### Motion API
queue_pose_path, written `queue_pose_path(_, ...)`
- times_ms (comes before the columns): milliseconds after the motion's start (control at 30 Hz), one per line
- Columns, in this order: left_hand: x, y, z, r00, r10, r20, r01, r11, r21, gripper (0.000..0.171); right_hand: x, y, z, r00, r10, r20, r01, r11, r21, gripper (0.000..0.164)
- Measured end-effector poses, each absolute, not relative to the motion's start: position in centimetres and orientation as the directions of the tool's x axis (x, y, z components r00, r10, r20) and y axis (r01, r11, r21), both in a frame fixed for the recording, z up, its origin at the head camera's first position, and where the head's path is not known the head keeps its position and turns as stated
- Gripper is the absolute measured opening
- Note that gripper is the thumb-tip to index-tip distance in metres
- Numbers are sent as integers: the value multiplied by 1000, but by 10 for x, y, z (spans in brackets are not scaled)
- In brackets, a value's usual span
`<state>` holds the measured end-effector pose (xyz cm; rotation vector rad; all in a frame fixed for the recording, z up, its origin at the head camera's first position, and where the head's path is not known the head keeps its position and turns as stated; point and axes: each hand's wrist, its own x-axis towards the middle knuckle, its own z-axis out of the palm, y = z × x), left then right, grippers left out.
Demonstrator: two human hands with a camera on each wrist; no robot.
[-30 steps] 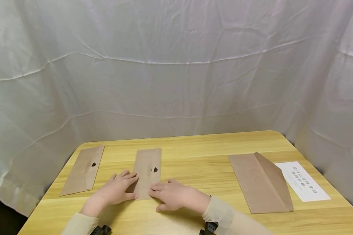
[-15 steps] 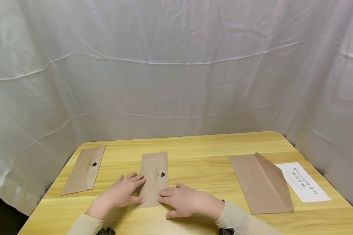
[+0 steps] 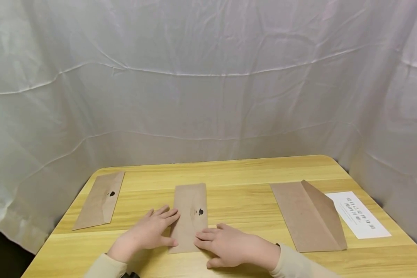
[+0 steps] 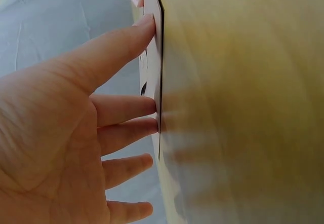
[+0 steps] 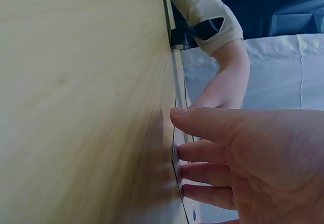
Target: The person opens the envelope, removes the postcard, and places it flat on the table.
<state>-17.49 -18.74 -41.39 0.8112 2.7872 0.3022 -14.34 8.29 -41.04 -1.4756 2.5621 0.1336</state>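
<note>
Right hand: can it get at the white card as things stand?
Likely yes. The right hand only touches the middle envelope, without gripping. The open envelope lies in between but looks low enough to reach over, and most of the white card shows.

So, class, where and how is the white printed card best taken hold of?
The white printed card lies flat on the table, and its left side meets the open envelope. Its right edge is uncovered, so probably pinch there, coming from the right.
</note>
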Motion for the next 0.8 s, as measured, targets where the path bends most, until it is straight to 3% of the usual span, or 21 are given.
queue_pose_path(333, -171, -177, -412, -802, 577, -154, 531, 807, 258, 82, -137, 98, -410, -454, -872, -182, -885, 465, -17, 63)
queue_pose_path(800, -175, -162, -411, -803, 557, -211, 516, 828, 221, 100, -130, 112, -411, -447, -881, -155, -889, 457, -35, 59)
